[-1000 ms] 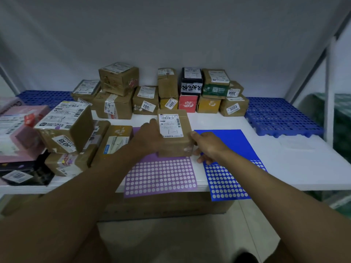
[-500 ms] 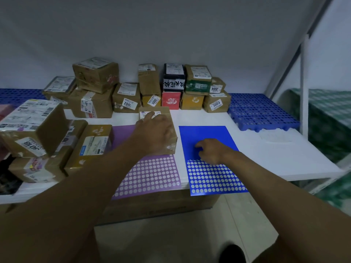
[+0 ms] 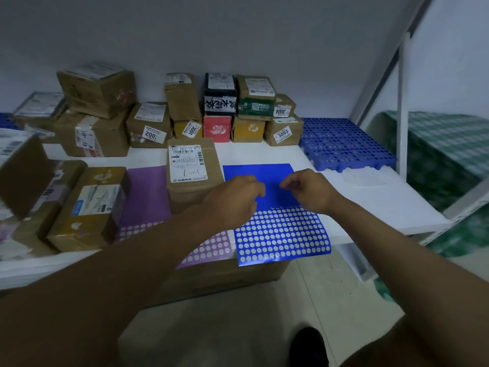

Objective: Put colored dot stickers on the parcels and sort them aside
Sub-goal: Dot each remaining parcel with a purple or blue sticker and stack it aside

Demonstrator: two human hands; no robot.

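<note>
We observed both hands over the blue sticker sheet (image 3: 283, 234), which lay flat on the white table (image 3: 370, 202) with its near edge overhanging the table front. The left hand (image 3: 235, 200) hovered above the sheet's left margin, its fingers curled inward; we could not tell whether they held a sticker. The right hand (image 3: 309, 189) hovered above the sheet's upper half, thumb and forefinger drawn close together in a pinch; whether a dot sat between them was too small to confirm. Neither hand touched a parcel.

The brown parcel (image 3: 193, 170) stood just left of the blue sheet, resting on the purple sticker sheet (image 3: 148, 197), its white shipping label facing up. The left forearm crossed in front of its lower right corner. The upper rows of the blue sheet were solid blue, while the lower rows showed pale dots.

Further labelled parcels (image 3: 217, 109) were stacked along the wall at the back of the table. Another group of boxes (image 3: 90, 207) lay at the left. A blue plastic pallet (image 3: 344, 144) sat at the right rear.
</note>
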